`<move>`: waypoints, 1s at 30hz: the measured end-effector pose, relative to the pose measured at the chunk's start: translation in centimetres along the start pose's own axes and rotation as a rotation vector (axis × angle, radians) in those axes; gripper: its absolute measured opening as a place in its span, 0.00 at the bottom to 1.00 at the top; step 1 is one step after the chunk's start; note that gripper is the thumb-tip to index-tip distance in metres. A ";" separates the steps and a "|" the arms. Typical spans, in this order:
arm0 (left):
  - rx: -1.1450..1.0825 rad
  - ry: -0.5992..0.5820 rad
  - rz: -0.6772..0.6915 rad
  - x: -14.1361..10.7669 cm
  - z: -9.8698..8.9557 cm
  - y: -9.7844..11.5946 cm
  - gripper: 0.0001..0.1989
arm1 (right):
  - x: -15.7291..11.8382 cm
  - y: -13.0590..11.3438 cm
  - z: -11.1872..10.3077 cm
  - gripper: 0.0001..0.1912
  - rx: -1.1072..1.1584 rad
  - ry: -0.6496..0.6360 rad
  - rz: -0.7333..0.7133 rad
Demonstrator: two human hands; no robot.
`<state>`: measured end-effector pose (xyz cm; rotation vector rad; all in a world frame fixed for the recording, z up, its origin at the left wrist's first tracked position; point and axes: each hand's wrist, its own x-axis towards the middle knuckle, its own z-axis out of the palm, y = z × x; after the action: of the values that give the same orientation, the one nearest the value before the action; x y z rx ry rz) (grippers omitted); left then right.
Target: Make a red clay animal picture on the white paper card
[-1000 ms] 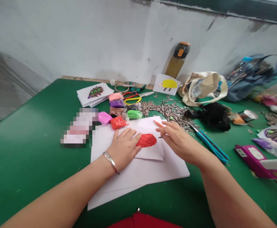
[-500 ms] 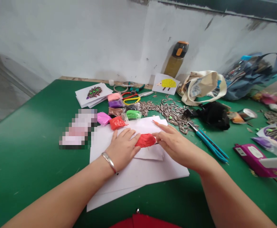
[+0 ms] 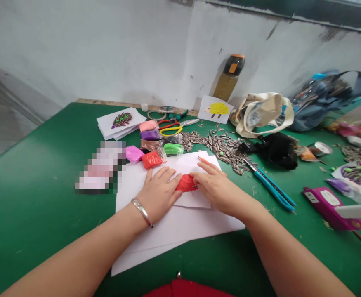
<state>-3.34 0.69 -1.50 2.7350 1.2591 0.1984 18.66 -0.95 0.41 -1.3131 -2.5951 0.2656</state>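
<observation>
A flattened red clay shape with a ridged surface lies on a small sheet of white paper. My left hand rests flat with spread fingers on the paper, its thumb and index finger at the clay's left edge. At the clay's right end, the bent fingers of my right hand pinch a thin greyish thing whose kind I cannot make out. An orange stick, perhaps a pencil, shows partly beside the right fingers. A packet of red clay lies beyond the left hand.
Sunflower seeds are scattered behind the paper. A blue utility knife lies on the right, near a black cloth item. Scissors, a phone, a bottle and a cream bag stand or lie around.
My right hand has moved left over the red clay, and its fingertips now cover the clay's right end. My left hand stays in place.
</observation>
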 end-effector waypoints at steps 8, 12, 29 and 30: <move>0.011 -0.017 -0.006 0.0 -0.1 0.1 0.18 | -0.1 0.4 -0.2 0.11 0.060 0.015 0.043; 0.008 -0.024 -0.008 0.1 -0.3 0.1 0.18 | -0.7 0.3 -1.1 0.11 0.114 0.008 0.084; 0.009 -0.005 0.000 0.0 0.0 0.0 0.19 | -1.1 -0.2 -2.3 0.12 0.079 -0.062 -0.028; 0.008 0.000 0.001 0.0 0.0 0.0 0.19 | -1.2 -0.3 -2.4 0.12 0.076 -0.062 -0.016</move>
<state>-3.36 0.70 -1.48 2.7425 1.2613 0.1933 19.77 -1.92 2.61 -1.2781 -2.6169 0.4043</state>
